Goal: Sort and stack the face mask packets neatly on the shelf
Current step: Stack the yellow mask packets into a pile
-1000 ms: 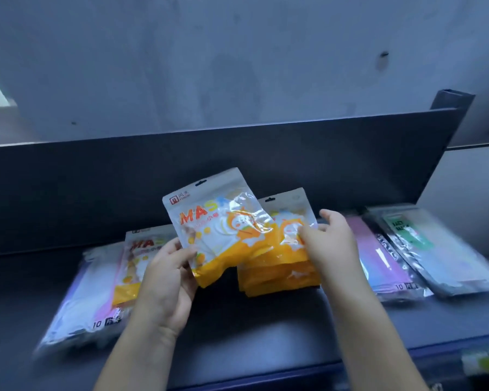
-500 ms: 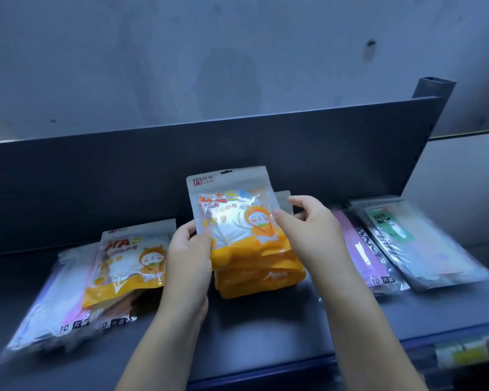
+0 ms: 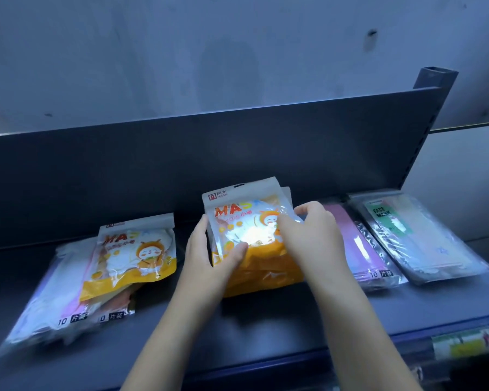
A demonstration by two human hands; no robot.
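An orange-and-white mask packet (image 3: 237, 218) lies on top of a stack of like orange packets (image 3: 266, 277) in the middle of the dark shelf (image 3: 266, 328). My left hand (image 3: 206, 261) grips its left edge, thumb on the front. Fingers of my right hand (image 3: 311, 235) press on its right side. Another orange packet (image 3: 133, 252) rests on a loose pile of white and pink packets (image 3: 54, 294) at the left. Pink packets (image 3: 359, 244) and a clear packet with a green label (image 3: 412, 232) lie at the right.
The shelf's dark back panel (image 3: 181, 159) rises just behind the packets, with an upright post (image 3: 432, 77) at its right end. A price label (image 3: 460, 345) sits on the shelf's front edge. A grey wall stands behind.
The orange packet went from raised and tilted in my left hand to lying on the middle stack. My right hand came onto its right side.
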